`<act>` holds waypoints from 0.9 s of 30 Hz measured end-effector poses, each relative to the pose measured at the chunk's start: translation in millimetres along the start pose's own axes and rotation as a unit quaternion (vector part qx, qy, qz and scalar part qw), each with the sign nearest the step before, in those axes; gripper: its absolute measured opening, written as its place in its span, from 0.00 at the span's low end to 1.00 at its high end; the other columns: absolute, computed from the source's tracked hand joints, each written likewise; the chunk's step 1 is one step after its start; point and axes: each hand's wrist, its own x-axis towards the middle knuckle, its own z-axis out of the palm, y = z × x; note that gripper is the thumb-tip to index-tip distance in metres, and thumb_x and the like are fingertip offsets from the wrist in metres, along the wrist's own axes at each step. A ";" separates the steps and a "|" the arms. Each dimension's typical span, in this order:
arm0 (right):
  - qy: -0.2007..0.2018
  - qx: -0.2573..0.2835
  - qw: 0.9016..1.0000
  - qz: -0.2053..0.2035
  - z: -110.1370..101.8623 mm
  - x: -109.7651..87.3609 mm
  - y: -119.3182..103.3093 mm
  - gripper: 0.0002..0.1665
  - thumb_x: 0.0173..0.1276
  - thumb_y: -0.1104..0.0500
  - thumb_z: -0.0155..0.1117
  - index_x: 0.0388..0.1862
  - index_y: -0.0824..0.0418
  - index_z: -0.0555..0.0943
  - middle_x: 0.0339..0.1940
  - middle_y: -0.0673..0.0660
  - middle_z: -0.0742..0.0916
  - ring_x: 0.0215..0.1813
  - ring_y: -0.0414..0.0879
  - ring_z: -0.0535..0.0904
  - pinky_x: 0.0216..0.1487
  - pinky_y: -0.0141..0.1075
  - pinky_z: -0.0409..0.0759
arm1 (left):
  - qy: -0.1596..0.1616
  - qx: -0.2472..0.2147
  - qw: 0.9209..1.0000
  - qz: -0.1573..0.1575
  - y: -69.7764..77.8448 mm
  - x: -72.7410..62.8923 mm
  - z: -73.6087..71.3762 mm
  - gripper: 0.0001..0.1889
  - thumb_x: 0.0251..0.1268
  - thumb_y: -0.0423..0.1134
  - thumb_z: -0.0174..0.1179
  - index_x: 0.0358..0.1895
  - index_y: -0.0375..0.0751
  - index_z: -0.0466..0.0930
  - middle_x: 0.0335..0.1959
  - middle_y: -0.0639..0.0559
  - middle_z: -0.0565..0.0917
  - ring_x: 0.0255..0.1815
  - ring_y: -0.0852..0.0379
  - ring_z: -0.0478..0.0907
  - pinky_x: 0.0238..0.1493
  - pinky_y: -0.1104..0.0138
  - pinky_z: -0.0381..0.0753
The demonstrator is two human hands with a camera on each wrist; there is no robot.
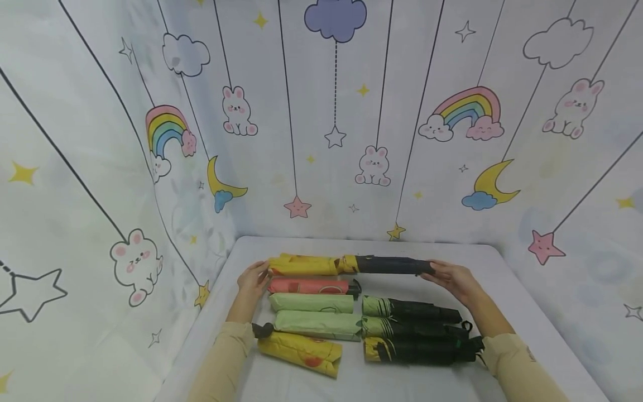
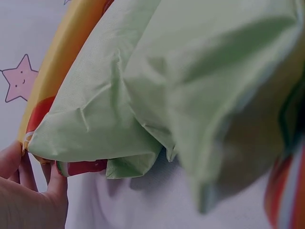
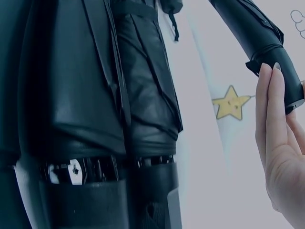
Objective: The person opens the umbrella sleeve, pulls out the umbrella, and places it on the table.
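At the back of the group lies a yellow folded umbrella [image 1: 303,266], its left end pinched by my left hand [image 1: 253,277]. In line with it is a black folded umbrella [image 1: 389,264] with a yellow end; the two meet near the middle. My right hand [image 1: 458,282] pinches the black one's right end between thumb and fingers. The right wrist view shows those fingertips [image 3: 271,78] against its black handle. In the left wrist view, green fabric in front partly covers the yellow umbrella [image 2: 52,71].
In front lie a red folded umbrella [image 1: 308,286], two light green ones [image 1: 311,303], two black-and-green ones [image 1: 422,310], a black one with a yellow end [image 1: 422,350] and, slanted, a yellow one [image 1: 301,353]. They rest on a white-covered table [image 1: 402,385] before a printed cloth backdrop [image 1: 321,184].
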 end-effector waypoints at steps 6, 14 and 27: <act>0.004 -0.011 1.000 0.008 -9.9 0.8 1.7 0.31 0.79 0.61 0.63 0.75 0.73 0.69 0.52 0.49 0.87 0.54 0.50 0.89 0.70 0.50 0.76 | 0.005 0.005 1.000 0.009 -4.7 3.9 -0.9 0.23 0.67 0.24 0.69 0.63 0.28 0.76 0.42 0.50 0.84 0.49 0.52 0.83 0.69 0.54 0.79; -0.006 -0.037 0.999 0.021 -22.0 -0.9 9.7 0.35 0.81 0.62 0.61 0.77 0.77 0.62 0.55 0.53 0.85 0.56 0.52 0.88 0.72 0.55 0.71 | 0.017 0.044 0.999 0.012 -12.3 8.6 -1.2 0.23 0.68 0.28 0.69 0.64 0.32 0.77 0.45 0.51 0.83 0.56 0.51 0.80 0.68 0.59 0.79; -0.005 -0.030 0.999 0.030 -45.4 -1.9 19.7 0.29 0.82 0.62 0.59 0.75 0.74 0.68 0.52 0.49 0.87 0.56 0.53 0.88 0.74 0.56 0.67 | 0.014 0.052 0.998 0.014 -16.8 12.6 -0.6 0.22 0.65 0.27 0.71 0.61 0.33 0.80 0.40 0.57 0.88 0.53 0.53 0.82 0.65 0.58 0.81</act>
